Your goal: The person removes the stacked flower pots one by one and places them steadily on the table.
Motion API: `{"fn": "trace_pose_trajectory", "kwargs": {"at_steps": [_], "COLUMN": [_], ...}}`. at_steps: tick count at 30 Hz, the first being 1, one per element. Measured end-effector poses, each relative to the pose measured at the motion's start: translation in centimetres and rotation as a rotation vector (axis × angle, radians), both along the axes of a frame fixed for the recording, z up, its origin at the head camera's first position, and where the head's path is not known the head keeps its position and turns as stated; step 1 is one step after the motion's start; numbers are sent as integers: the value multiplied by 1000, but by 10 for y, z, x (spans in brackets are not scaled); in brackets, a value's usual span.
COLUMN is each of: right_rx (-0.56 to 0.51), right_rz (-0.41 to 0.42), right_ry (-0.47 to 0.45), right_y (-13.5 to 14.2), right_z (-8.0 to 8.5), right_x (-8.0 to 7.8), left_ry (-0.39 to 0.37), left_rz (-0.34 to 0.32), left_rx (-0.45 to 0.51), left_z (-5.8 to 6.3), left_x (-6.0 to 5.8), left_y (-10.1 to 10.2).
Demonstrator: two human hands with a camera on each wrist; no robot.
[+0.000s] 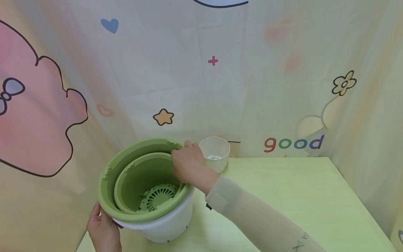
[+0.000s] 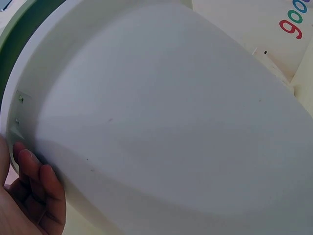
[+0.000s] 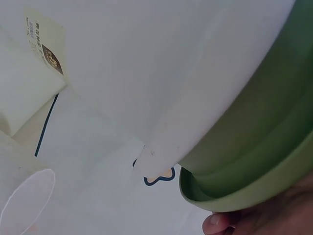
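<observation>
A white flowerpot [image 1: 170, 225] stands tilted on the table, with a large green flowerpot [image 1: 132, 217] nested in it. A smaller green flowerpot [image 1: 135, 182] with a slotted bottom sits inside that one. My left hand [image 1: 104, 227] holds the white pot's rim at the lower left, its fingers [image 2: 46, 186] curled under the edge. On the opposite side, my right hand [image 1: 190, 164] grips the green rim. Its fingertips [image 3: 215, 223] show below the large green pot's rim in the right wrist view; the thumb is hidden there.
Behind my right hand stands a small translucent pot [image 1: 217, 148] with a perforated bottom, near the table's back edge. The pale green tabletop [image 1: 292, 196] extends to the right. A printed curtain [image 1: 176, 70] hangs behind and at both sides. The white pot bears a label [image 3: 46, 46].
</observation>
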State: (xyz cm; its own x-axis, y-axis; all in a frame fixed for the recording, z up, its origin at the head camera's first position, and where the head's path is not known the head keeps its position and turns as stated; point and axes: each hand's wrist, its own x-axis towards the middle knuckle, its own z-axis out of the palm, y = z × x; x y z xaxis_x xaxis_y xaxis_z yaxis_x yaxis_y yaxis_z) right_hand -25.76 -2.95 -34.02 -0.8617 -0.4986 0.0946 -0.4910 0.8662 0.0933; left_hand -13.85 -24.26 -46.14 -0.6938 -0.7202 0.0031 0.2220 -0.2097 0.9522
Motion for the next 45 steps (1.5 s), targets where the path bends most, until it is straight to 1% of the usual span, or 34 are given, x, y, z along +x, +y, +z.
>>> {"fn": "trace_pose_trajectory", "kwargs": {"at_steps": [3,8,15,18,24,30,45], "right_rx": [7,55,90,85,60,51,-45], "right_rz": [2,-5,3,9,0,3,-18], "right_ry": [24,64,74,78,50,41,6], "right_y": [-4,-10,-11,-11,-11,-11,-9], "right_z": [-2,-7,-8,-9,-11,-10,-7], "right_x": [-2,-3,-4,-4,-5,-6,-6], "left_ry": [2,16,5,4,-4,-9,-8], "left_rz": [5,6,-3,-3,-21,-30,-30], "left_rx": [1,6,3,6,3,1,-9], "left_z": [0,-1,-1,0,1,0,1], "left_x": [0,1,-1,0,1,1,1], "left_y": [0,0,0,0,0,-1,-1]}}
